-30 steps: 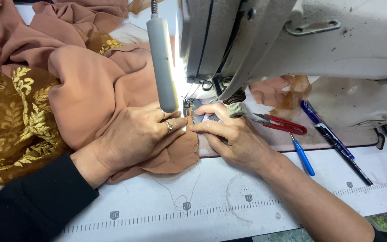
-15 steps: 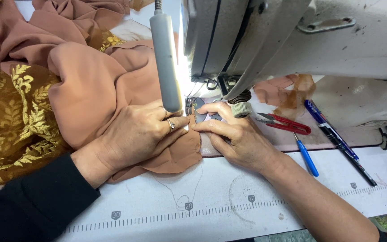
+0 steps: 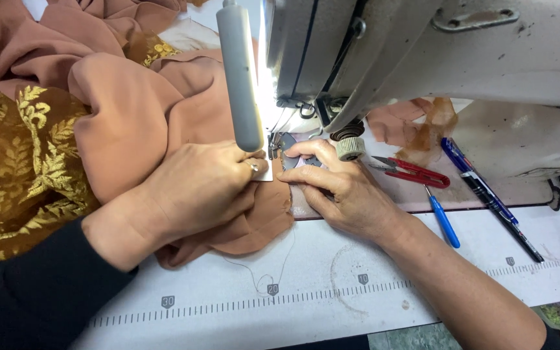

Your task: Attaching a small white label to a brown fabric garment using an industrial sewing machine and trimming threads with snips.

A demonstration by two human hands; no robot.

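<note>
Under the sewing machine (image 3: 422, 52) head we press our left hand (image 3: 196, 188) flat on the salmon fabric (image 3: 137, 116), fingers unclenched, our right hand (image 3: 338, 188) likewise spread and pinning its edge beside the needle, with red snips (image 3: 413, 172) and pens (image 3: 487, 194) lying to the right.

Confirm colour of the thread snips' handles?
Red handles on the thread snips, clearest in the head view.
</note>
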